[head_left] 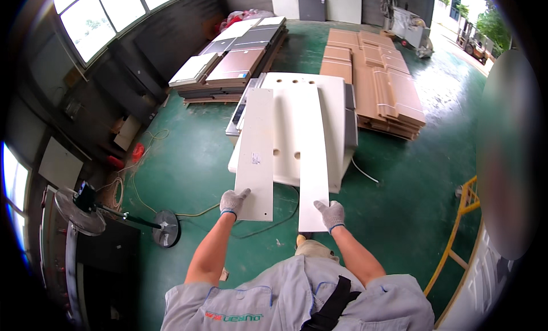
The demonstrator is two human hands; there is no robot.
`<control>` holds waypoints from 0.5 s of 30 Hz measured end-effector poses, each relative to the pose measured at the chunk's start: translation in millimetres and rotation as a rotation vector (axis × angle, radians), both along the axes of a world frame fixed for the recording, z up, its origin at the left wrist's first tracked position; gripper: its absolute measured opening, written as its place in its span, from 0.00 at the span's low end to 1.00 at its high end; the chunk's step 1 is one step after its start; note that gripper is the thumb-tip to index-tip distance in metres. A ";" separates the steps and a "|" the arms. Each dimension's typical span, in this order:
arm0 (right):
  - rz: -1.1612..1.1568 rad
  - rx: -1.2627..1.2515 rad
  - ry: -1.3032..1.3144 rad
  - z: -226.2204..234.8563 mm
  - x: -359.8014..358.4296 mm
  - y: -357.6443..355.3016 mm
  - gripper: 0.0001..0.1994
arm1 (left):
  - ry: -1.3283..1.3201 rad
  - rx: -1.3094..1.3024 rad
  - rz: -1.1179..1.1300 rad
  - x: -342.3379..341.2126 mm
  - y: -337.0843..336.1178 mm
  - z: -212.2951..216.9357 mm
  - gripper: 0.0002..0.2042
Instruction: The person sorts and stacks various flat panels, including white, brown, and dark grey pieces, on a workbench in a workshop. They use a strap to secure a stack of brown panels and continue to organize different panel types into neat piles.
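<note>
Gloved in grey knit, my left hand [233,202] grips the near end of a long white panel [255,142], its thumb on top and the fingers hidden underneath. This panel has a small label and little holes near its corners. My right hand [330,215], in a matching glove, holds the near end of a second long white panel [313,165] the same way. Both panels reach forward, side by side with a gap, over a cream-white machine table [285,170] with round holes in its top. Whether their far ends rest on it I cannot tell.
Stacked boards [237,62] lie at the far left and brown cardboard packs [365,74] at the far right. A floor fan [166,228] stands at left; cables [200,214] cross the green floor. A yellow metal frame [451,245] is at right.
</note>
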State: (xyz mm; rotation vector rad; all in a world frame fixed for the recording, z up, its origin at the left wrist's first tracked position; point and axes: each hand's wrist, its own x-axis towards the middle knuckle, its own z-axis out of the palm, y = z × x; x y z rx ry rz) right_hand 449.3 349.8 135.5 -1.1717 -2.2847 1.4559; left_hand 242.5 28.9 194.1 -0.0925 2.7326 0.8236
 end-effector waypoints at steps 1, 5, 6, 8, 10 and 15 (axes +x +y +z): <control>0.098 -0.053 -0.042 -12.1 -35.9 -1.8 0.35 | -0.003 -0.017 0.012 -24.9 -4.7 -7.1 0.39; 0.180 0.086 -0.161 -4.7 -139.9 -31.0 0.39 | -0.030 -0.027 -0.021 -120.7 8.3 -32.5 0.41; 0.159 0.099 -0.187 -9.8 -153.3 -34.0 0.37 | -0.025 -0.029 -0.047 -141.5 21.3 -36.5 0.42; 0.168 0.149 -0.215 -7.8 -177.3 -42.0 0.37 | -0.046 -0.089 -0.066 -178.8 26.6 -44.2 0.42; 0.146 0.195 -0.240 -12.1 -194.1 -44.0 0.37 | -0.029 -0.114 -0.076 -204.5 25.2 -52.8 0.41; 0.163 0.221 -0.277 -0.8 -219.2 -64.5 0.36 | 0.022 -0.145 -0.077 -224.7 -10.6 -89.0 0.40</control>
